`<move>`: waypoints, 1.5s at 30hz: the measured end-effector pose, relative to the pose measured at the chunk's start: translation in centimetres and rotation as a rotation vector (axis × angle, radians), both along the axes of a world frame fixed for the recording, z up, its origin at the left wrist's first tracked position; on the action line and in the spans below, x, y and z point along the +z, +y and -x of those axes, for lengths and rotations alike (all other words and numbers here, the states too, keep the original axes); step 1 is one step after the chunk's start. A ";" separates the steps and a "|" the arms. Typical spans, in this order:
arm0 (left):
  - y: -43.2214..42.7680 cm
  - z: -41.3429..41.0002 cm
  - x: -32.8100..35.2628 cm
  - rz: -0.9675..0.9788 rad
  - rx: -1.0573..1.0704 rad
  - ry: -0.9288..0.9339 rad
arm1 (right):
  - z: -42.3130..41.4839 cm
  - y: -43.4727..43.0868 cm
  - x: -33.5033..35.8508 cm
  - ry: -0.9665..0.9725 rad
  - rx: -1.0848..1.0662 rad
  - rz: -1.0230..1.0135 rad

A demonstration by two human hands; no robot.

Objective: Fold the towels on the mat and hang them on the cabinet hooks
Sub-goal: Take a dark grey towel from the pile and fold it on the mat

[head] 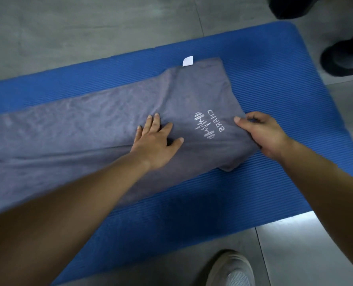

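Observation:
A long grey towel (pixel 84 129) lies across the blue mat (pixel 274 83). Its right end is folded over, showing a white printed logo (pixel 207 124) and a white label (pixel 187 61) at the far edge. My left hand (pixel 158 141) presses flat on the towel, fingers spread, just left of the logo. At the towel's folded right edge, my right hand (pixel 262 133) grips the cloth, thumb on top and fingers curled under it.
The mat lies on a grey tiled floor (pixel 68 27). My light-coloured shoe (pixel 231 269) stands on the floor at the mat's near edge. Someone's dark shoe (pixel 342 58) is at the far right, beside the mat.

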State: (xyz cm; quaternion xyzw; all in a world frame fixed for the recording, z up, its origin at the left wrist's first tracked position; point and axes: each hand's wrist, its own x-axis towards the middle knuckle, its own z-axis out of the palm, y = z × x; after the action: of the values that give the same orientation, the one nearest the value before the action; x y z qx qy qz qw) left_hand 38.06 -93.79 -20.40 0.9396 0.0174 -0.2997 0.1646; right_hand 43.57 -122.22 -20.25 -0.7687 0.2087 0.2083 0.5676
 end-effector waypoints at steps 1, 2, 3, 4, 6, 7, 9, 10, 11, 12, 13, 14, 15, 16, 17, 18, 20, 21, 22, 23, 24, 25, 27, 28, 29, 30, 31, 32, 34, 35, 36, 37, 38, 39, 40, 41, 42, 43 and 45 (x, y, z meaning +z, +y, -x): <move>-0.1 0.1 -0.1 -0.014 -0.013 0.004 | 0.3 -0.8 0.5 0.052 0.068 -0.032; -0.3 0.2 -0.3 -0.025 -0.019 0.002 | 0.5 -1.6 0.9 0.106 0.140 -0.056; -0.4 0.3 -0.4 -0.033 -0.021 -0.005 | 0.8 -2.4 1.2 0.155 0.216 -0.047; -0.6 0.3 -0.5 -0.040 -0.021 -0.013 | 1.0 -3.2 1.2 0.189 0.306 0.004; -0.8 0.5 -0.6 -0.053 -0.018 -0.033 | 1.6 -4.1 1.4 0.225 0.478 0.140; -0.9 0.6 -0.6 -0.059 -0.016 -0.049 | 2.0 -4.2 1.3 0.237 0.521 0.158; -1.1 1.1 -0.6 -0.061 -0.005 -0.105 | 2.7 -4.2 1.0 0.230 0.461 0.021; -1.3 1.5 -0.5 -0.051 0.005 -0.141 | 3.0 -4.0 1.1 0.198 0.361 -0.120; -1.5 1.9 -0.4 -0.038 0.015 -0.170 | 3.3 -3.6 1.2 0.150 0.253 -0.266; -1.7 2.2 -0.3 -0.028 0.024 -0.185 | 3.4 -3.1 1.3 0.095 0.163 -0.374; -1.8 2.4 -0.2 -0.024 0.031 -0.184 | 3.6 -2.6 1.5 0.058 0.087 -0.448; -1.9 2.6 -0.1 -0.024 0.042 -0.166 | 3.8 -2.2 1.4 0.033 0.025 -0.488; -1.9 2.6 -0.1 -0.024 0.055 -0.135 | 3.9 -1.7 1.4 0.012 -0.026 -0.500; -1.8 2.5 -0.1 -0.027 0.066 -0.098 | 4.0 -1.2 1.4 -0.019 -0.052 -0.475; -1.7 2.4 -0.2 -0.034 0.068 -0.069 | 4.2 -0.8 1.3 -0.055 -0.054 -0.412; -1.5 2.4 -0.3 -0.043 0.061 -0.054 | 4.2 -0.8 1.0 -0.094 -0.041 -0.311; -1.2 2.5 -0.3 -0.053 0.040 -0.035 | 4.3 -1.0 0.9 -0.144 -0.009 -0.094; -1.1 2.5 -0.3 -0.054 0.033 -0.029 | 4.5 -1.3 0.9 -0.146 -0.003 -0.032; -1.1 2.6 -0.3 -0.055 0.030 -0.027 | 4.8 -1.6 1.0 -0.127 -0.012 -0.023; -1.1 2.6 -0.3 -0.058 0.028 -0.027 | 5.2 -2.0 1.2 -0.082 -0.027 -0.051; -1.1 2.6 -0.3 -0.061 0.027 -0.027 | 5.7 -2.4 1.3 -0.022 -0.028 -0.084; -1.1 2.6 -0.4 -0.064 0.026 -0.025 | 6.2 -2.8 1.5 0.037 -0.017 -0.098; -1.2 2.6 -0.5 -0.076 0.013 -0.023 | 7.0 -3.9 1.7 0.113 0.056 -0.053; -1.2 2.6 -0.6 -0.085 0.003 -0.026 | 7.4 -4.5 1.6 0.127 0.113 0.005; -1.1 2.7 -0.7 -0.090 -0.006 -0.031 | 7.6 -5.0 1.4 0.123 0.173 0.089; -1.1 2.7 -0.8 -0.094 -0.012 -0.037 | 7.8 -5.5 1.1 0.108 0.224 0.187; -1.0 2.8 -0.9 -0.099 -0.022 -0.042 | 7.9 -5.9 0.6 0.089 0.251 0.296; -1.0 2.8 -1.0 -0.106 -0.034 -0.045 | 8.0 -6.2 0.2 0.066 0.254 0.418; -0.9 2.9 -1.3 -0.122 -0.054 -0.052 | 7.8 -6.5 -0.2 0.020 0.266 0.706; -0.8 3.0 -1.5 -0.127 -0.058 -0.057 | 7.8 -6.4 -0.1 0.005 0.292 0.815; -0.7 3.0 -1.6 -0.130 -0.060 -0.064 | 7.7 -6.1 0.1 -0.014 0.313 0.873; -0.6 3.0 -1.7 -0.132 -0.064 -0.073 | 7.6 -5.7 0.3 -0.031 0.325 0.892; -0.6 3.0 -1.8 -0.134 -0.069 -0.082 | 7.5 -5.4 0.5 -0.068 0.333 0.898; -0.6 3.0 -1.9 -0.134 -0.071 -0.092 | 7.4 -4.9 0.6 -0.119 0.344 0.906; -0.5 3.0 -2.0 -0.125 -0.066 -0.111 | 7.2 -4.3 0.6 -0.177 0.360 0.903; -0.4 3.0 -2.0 -0.103 -0.051 -0.146 | 7.0 -3.6 0.5 -0.224 0.375 0.865; -0.1 3.0 -1.9 -0.070 -0.021 -0.203 | 6.8 -2.7 0.4 -0.264 0.386 0.797; 0.3 2.8 -1.8 -0.032 0.022 -0.271 | 6.5 -1.8 0.3 -0.293 0.394 0.710; 1.4 2.2 -1.5 0.021 0.110 -0.398 | 5.6 0.2 0.2 -0.317 0.426 0.552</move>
State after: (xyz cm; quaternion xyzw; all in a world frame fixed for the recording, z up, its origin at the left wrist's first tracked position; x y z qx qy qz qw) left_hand 35.86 -92.40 -21.88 0.9760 0.0328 -0.0990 0.1909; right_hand 37.96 -122.00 -20.00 -0.9414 0.0020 0.1364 0.3085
